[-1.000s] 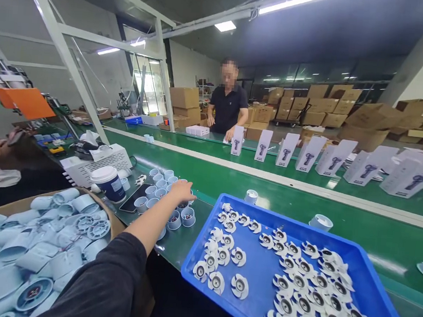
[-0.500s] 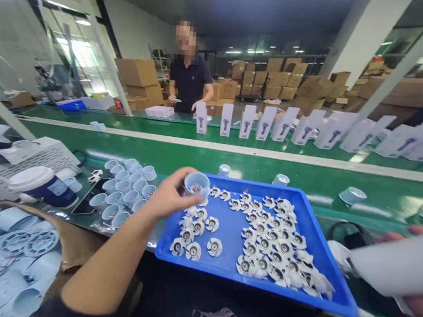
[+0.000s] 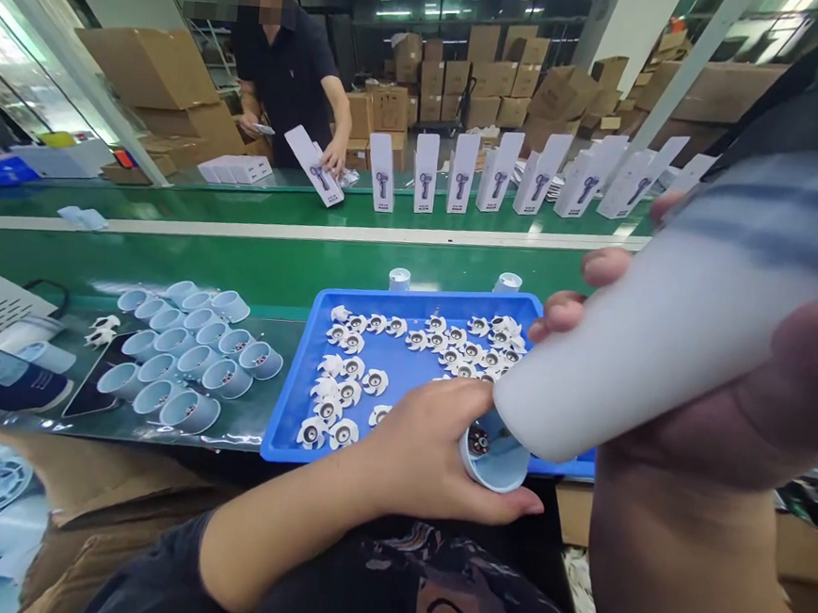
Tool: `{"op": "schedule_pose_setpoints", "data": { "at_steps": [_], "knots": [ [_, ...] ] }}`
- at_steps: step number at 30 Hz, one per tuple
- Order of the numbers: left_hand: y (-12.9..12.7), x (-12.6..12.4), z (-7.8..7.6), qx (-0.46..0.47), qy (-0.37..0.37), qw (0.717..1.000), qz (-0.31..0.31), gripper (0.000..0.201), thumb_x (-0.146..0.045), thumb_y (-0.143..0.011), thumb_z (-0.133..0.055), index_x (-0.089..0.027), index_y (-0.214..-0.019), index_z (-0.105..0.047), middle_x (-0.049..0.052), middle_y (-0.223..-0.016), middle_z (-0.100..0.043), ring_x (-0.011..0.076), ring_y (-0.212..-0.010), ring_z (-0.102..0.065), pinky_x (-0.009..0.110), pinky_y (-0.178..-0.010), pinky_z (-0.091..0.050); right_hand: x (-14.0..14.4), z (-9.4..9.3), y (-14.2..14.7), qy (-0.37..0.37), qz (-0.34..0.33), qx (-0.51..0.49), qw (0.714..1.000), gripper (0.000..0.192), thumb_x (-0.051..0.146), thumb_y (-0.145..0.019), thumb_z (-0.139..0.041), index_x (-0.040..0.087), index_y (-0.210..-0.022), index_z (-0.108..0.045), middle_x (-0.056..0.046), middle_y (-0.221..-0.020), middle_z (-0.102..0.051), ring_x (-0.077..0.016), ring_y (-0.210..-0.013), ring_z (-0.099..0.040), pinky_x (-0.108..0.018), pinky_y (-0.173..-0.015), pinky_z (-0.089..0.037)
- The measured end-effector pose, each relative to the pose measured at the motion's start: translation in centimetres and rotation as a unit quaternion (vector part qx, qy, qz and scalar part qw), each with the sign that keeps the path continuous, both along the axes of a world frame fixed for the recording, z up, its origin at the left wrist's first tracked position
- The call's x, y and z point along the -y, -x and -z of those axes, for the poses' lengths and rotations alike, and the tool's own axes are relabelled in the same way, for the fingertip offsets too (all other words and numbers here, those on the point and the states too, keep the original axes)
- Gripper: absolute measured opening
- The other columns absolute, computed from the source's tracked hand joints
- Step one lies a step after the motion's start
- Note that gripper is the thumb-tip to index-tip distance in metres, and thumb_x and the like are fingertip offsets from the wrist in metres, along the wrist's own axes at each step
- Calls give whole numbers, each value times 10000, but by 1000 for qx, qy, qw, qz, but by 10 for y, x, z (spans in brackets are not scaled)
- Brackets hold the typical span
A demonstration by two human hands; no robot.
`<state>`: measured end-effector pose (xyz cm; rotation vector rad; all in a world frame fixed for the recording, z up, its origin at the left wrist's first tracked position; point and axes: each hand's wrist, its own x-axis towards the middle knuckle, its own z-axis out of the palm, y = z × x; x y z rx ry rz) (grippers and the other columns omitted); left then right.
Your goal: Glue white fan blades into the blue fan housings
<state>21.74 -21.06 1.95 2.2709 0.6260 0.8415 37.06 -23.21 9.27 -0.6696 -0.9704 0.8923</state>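
My left hand (image 3: 426,445) is wrapped round a light blue plastic cup-shaped housing (image 3: 499,476), with a small round motor-like part (image 3: 479,440) visible inside. Tilted over its opening is a white translucent bottle (image 3: 646,349), gripped by my right hand (image 3: 718,425). The bottle's lower end covers part of the housing's mouth, so I cannot tell whether a tip reaches inside. Behind my left hand, a blue tray (image 3: 304,374) holds many small white fan wheels (image 3: 349,393).
Several blue housings (image 3: 196,361) stand in rows at left, near a dark cup (image 3: 7,374). More housings fill a carton (image 3: 61,496) at lower left. Across the green conveyor (image 3: 277,263), a person (image 3: 285,80) handles a white box (image 3: 313,167) beside several standing boxes (image 3: 425,176).
My left hand brought the housing down and right, toward me. My right hand moved the white bottle in from the right, over the housing. The person opposite now touches a tilted box.
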Motion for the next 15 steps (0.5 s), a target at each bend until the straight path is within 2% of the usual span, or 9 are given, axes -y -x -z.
{"op": "schedule_pose_setpoints", "data": {
  "at_steps": [3,7,10,12,14,15],
  "knots": [
    [-2,2,0,-9,-14,1000,-8,374,-449,-636,-789,-192,-816,-585,14,-775,-632,171,-682,-575,268,-621,-426,3,0,-1,13,22,17,1000,558,588,-618,-820,237,-983,-585,21,-765,-593,-181,-572,-607,-317,-473,-523],
    [-5,3,0,-7,-13,1000,-9,343,-400,-634,-786,-195,-814,-578,5,-774,-624,162,-679,-566,261,-618,-421,5,-6,3,36,37,32,998,493,681,-737,-674,212,-808,-537,43,-749,-558,-134,-577,-595,-276,-493,-523],
    [-9,5,-3,-19,-11,1000,-15,349,-413,-633,-783,-196,-826,-590,10,-772,-634,177,-689,-583,273,-627,-434,3,-7,5,30,44,46,998,480,660,-765,-660,199,-757,-524,38,-730,-548,-129,-567,-591,-269,-488,-518],
    [-10,4,-3,-47,3,999,-15,406,-440,-636,-789,-193,-909,-618,33,-825,-669,212,-740,-620,299,-664,-465,1,-4,3,9,38,40,998,458,615,-723,-727,198,-774,-547,24,-759,-570,-142,-577,-601,-283,-504,-527],
    [-3,1,2,-85,22,996,-13,576,-461,-631,-803,-195,-1106,-616,74,-993,-702,265,-871,-653,348,-762,-499,1,5,-9,13,36,32,999,501,609,-634,-794,214,-856,-579,2,-806,-575,-167,-599,-609,-313,-514,-546],
    [4,-3,6,-106,32,994,-21,665,-462,-629,-807,-203,-1201,-589,91,-1089,-696,290,-949,-653,381,-826,-501,1,13,-19,15,49,67,996,526,642,-651,-762,233,-932,-587,-16,-838,-569,-179,-622,-614,-335,-530,-561]
  ]
}}
